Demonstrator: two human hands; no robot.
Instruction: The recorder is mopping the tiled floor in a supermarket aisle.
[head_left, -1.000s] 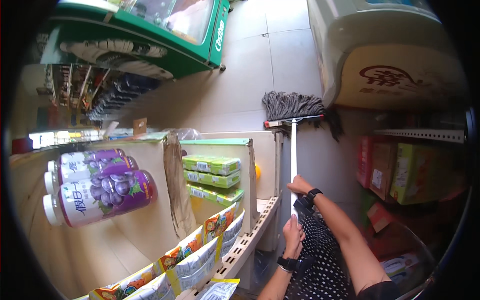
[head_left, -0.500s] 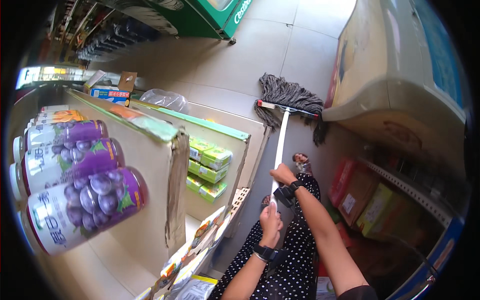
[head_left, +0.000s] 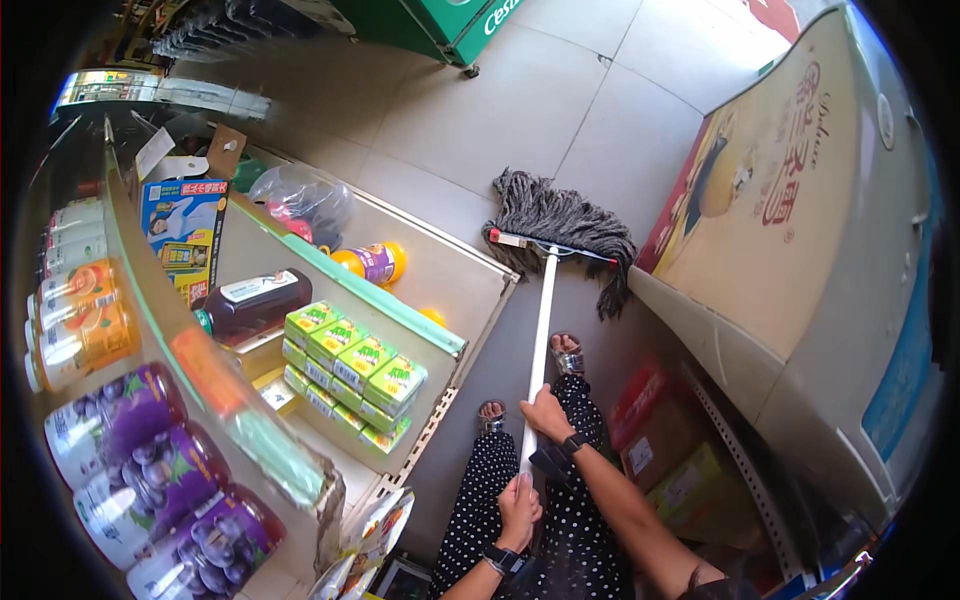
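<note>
A mop lies across the tiled floor ahead of me, its grey stringy mop head (head_left: 565,218) spread flat between the shelves and the cream cabinet. Its white handle (head_left: 541,340) slopes back toward my body. Both hands are wrapped round that handle. My left hand (head_left: 519,512) grips the near end, close to my thighs. Farther along, my right hand (head_left: 547,414) holds the handle around its lower middle. A dark band circles each wrist. Beyond my hands are my sandalled feet (head_left: 567,354) and black dotted trousers.
On the left, shelves carry purple-labelled jars (head_left: 215,545), green juice-box packs (head_left: 355,362), a dark bottle (head_left: 255,303) and an orange bottle (head_left: 372,263). A cream cabinet (head_left: 745,200) stands on the right, with cartons (head_left: 690,470) beneath. A green wheeled appliance (head_left: 440,25) stands ahead.
My view has shifted, showing more of the shelves and the cabinet's side. Both hands keep hold of the handle; they and the mop head appear slightly lower and farther left.
</note>
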